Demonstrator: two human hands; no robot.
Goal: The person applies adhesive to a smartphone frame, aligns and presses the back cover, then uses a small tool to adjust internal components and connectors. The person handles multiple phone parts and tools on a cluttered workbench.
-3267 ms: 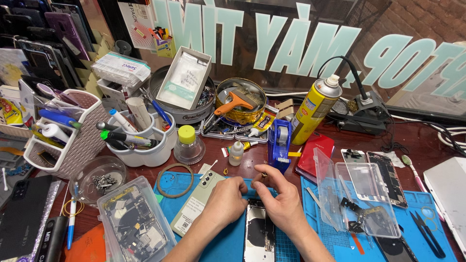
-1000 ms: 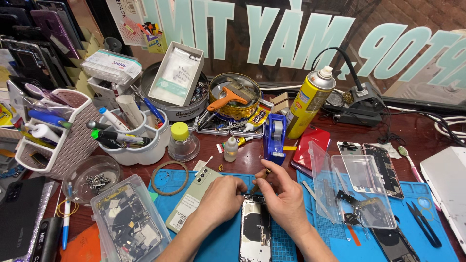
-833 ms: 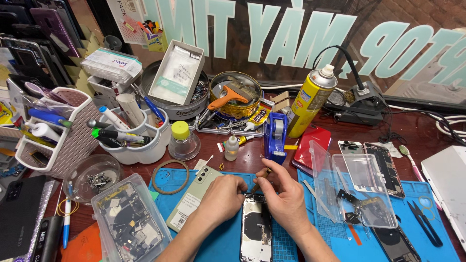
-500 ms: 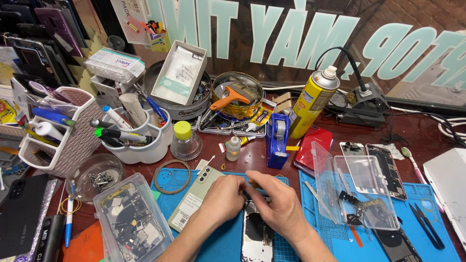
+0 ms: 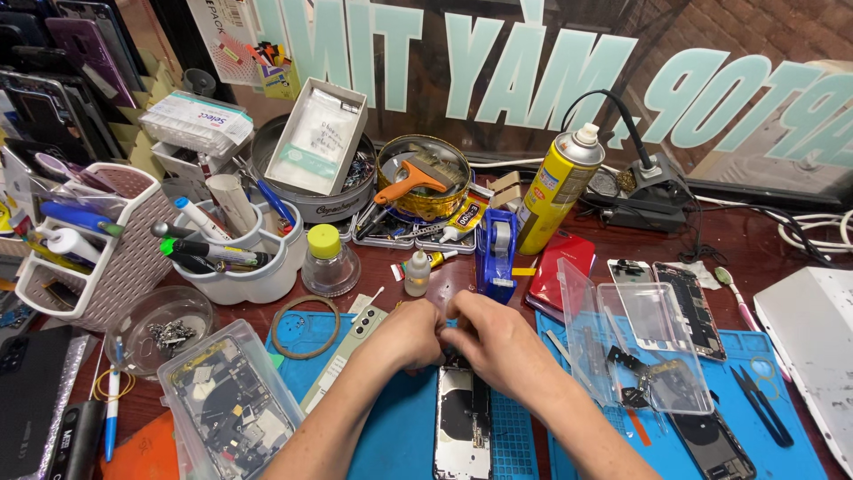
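A: Where are the two hands in the frame?

B: Both are in the lower centre, over the blue work mat. The left hand and the right hand meet at the top end of an opened smartphone, which lies flat on the mat with its inside facing up.

A: Are the fingers open or closed?

B: The fingers of both hands are curled in, and the fingertips come together just above the phone's upper edge. They seem to pinch something very small, but what it is I cannot tell, it is hidden by the fingers.

A: What is around them?

B: Just left of the left hand lies a pale green phone back cover, and beside it a brown rubber ring. Behind the hands stands a blue tape dispenser, and near it a small glue bottle. A yellow spray can stands higher, in the upper centre. To the right of the right hand is a clear plastic tray with small parts. At the lower left a clear box holds phone parts.
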